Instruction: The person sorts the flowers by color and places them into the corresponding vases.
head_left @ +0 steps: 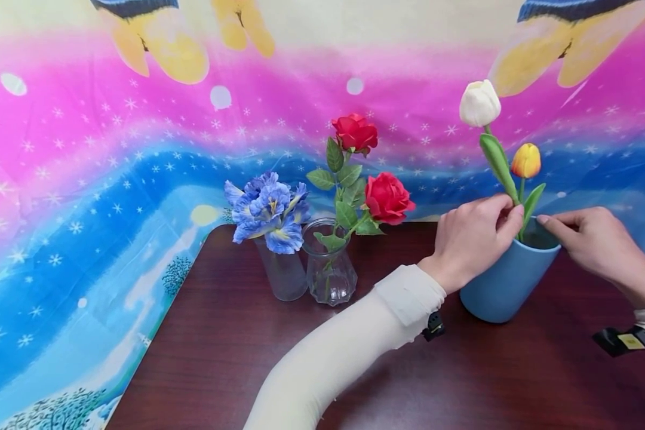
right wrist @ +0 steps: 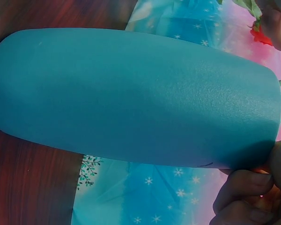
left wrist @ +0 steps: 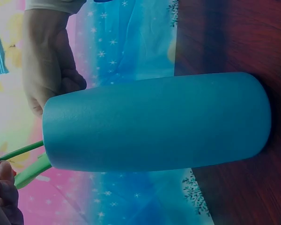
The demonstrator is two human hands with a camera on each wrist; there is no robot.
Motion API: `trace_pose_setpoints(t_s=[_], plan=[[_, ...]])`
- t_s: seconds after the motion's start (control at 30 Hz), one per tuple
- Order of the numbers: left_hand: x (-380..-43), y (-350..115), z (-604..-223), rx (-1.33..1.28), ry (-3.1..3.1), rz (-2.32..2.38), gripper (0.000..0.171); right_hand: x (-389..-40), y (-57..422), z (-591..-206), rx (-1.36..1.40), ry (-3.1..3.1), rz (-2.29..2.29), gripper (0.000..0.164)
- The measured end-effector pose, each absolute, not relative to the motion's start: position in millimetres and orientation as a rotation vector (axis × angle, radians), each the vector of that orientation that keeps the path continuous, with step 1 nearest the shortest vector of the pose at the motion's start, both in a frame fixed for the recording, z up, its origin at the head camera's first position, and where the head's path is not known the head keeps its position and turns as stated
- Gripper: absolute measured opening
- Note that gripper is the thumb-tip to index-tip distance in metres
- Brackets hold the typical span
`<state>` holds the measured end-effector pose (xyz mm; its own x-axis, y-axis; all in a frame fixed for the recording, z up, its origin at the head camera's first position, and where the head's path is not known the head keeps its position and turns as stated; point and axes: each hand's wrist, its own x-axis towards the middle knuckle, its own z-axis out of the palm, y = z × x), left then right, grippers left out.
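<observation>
My left hand [head_left: 470,239] pinches the stem of a white tulip [head_left: 480,103] just above the rim of a blue vase [head_left: 507,280]. Beside it, a yellow-orange tulip [head_left: 526,160] stands in the same vase, its stem passing inside the rim. With thumb and fingers, my right hand [head_left: 604,245] grips the vase's right rim. The vase leans slightly to the right in the head view. In the left wrist view, a green stem [left wrist: 21,150] runs from the left fingers into the vase mouth. The lower stem ends are hidden inside the vase.
Left of my left arm stand a clear glass vase [head_left: 330,283] with two red roses [head_left: 389,198] and a frosted vase [head_left: 285,278] with a blue flower [head_left: 271,209]. All stand on a dark wooden table [head_left: 204,358]. A colourful printed cloth [head_left: 113,161] hangs behind.
</observation>
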<state>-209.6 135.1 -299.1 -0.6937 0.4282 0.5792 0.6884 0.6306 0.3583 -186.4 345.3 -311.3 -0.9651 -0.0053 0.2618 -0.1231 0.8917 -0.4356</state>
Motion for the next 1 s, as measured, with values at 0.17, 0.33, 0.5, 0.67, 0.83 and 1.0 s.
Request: trace_pose_setpoints(t_s=[0.17,0.33,0.5,0.67,0.83,1.0], plan=[[-209.5,140.8,-301.3,-0.864,-2.477,-0.72,0.023,-186.2,344.7,-311.6,0.1,-2.793,0.656,0.058],[-208.6,144.6,-305.4,-0.871,-2.534,-0.679,0.022,-186.3,343.8,-311.7,0.106,-2.792,0.639,0.057],[-207.2,147.9,-306.9,-0.868,-2.601,-0.611,0.023,-186.5,343.6,-311.6,0.109,-2.795,0.643,0.055],[-206.6,151.0,-308.3,-0.842,-2.646,-0.561,0.024,-186.1,345.1,-312.0,0.104,-2.791,0.645,0.056],[-207.4,152.5,-312.1,-0.848,-2.652,-0.539,0.025,-187.2,346.3,-313.7,0.102,-2.801,0.654,0.056],[-207.3,152.9,-314.0,-0.866,-2.63,-0.524,0.025,-187.2,346.3,-313.7,0.096,-2.807,0.655,0.056]])
